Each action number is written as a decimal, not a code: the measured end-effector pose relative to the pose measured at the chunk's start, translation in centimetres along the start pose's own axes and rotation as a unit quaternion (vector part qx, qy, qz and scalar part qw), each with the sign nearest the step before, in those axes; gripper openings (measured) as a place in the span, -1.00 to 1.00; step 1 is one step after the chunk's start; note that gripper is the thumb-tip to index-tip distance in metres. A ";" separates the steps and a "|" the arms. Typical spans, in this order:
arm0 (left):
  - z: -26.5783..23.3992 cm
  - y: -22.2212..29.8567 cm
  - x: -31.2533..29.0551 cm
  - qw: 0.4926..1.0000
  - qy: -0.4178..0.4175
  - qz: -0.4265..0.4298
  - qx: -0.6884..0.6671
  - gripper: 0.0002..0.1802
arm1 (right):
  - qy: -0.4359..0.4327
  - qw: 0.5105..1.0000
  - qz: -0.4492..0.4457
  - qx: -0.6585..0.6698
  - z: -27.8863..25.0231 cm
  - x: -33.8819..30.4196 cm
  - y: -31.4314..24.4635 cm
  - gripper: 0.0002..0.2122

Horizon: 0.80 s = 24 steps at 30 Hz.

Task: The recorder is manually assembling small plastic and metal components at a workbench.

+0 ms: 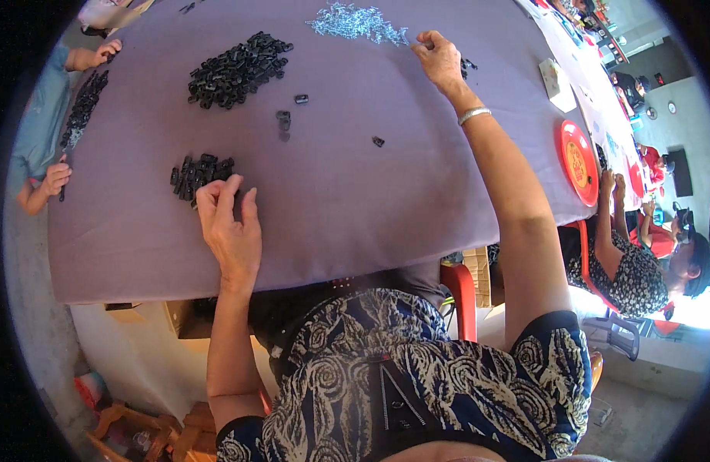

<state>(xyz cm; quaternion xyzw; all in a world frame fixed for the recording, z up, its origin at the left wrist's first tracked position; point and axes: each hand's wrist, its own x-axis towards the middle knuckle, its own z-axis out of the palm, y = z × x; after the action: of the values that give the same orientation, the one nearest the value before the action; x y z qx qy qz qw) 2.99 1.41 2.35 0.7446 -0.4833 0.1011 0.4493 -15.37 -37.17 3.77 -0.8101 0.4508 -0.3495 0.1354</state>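
Observation:
My left hand (230, 227) rests beside a small pile of black plastic parts (201, 173), its fingers spread with the thumb apart and nothing visible between them. Farther off, my right hand (439, 60) reaches to the right edge of a heap of small silvery screws (351, 21). Its thumb and fingertips are drawn together; what they pinch, if anything, is too small to make out. Between the hands lie a few loose black parts (378, 142). A larger heap of black parts (239, 71) sits beyond my left hand. More black pieces (468, 68) show partly behind my right hand.
A purple-grey cloth covers the table (355, 208). At the left edge a co-worker's hands (56, 175) are by a row of black parts (85, 108). To the right are a red plate (578, 162), a white box (556, 85) and other seated people. A red chair (460, 300) stands below.

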 end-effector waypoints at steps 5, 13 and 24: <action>-0.9 0.6 -0.1 0.999 -0.004 -0.036 -0.029 -0.81 | -0.028 0.999 0.003 -0.021 1.8 3.8 -1.1 -0.73; -1.3 0.8 -0.4 0.998 -0.011 -0.038 -0.047 -0.76 | -0.135 0.967 -0.060 -0.206 5.1 6.2 -1.2 -0.72; -1.6 0.9 -0.3 0.996 -0.020 -0.062 -0.058 -0.83 | -0.097 0.976 0.055 0.188 2.5 6.4 -1.6 -0.87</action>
<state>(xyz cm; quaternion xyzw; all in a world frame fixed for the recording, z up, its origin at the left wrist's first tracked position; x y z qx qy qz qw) 2.60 2.72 3.62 0.7477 -0.4497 0.0296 0.4876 -10.42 -41.80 5.65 -0.7741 0.4054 -0.3402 0.3474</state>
